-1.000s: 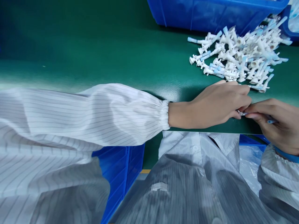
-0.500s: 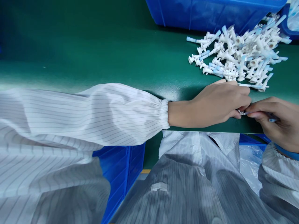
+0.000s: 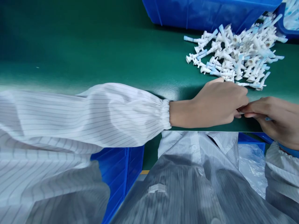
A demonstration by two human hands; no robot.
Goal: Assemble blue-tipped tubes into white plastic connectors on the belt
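Near the front edge of the green table, my left hand (image 3: 217,101) is closed, its fingertips pinching a small white part (image 3: 241,112) that is mostly hidden. From the right, my right hand (image 3: 275,116) meets it with thumb and forefinger pressed together at the same part. A light blue tip (image 3: 268,119) shows under the curled fingers of my right hand. Just beyond my hands lies a heap of white plastic connectors with pale blue ends (image 3: 240,53).
A large blue bin (image 3: 205,14) stands behind the heap. Another blue bin (image 3: 291,33) at the far right holds bagged or loose pale blue pieces. Under the table edge are a blue crate (image 3: 116,174) and a clear plastic bag (image 3: 252,165).
My hands have drawn closer together, and less of the small white part shows between the fingertips. The view has shifted slightly, so the heap and bins appear a little further left.
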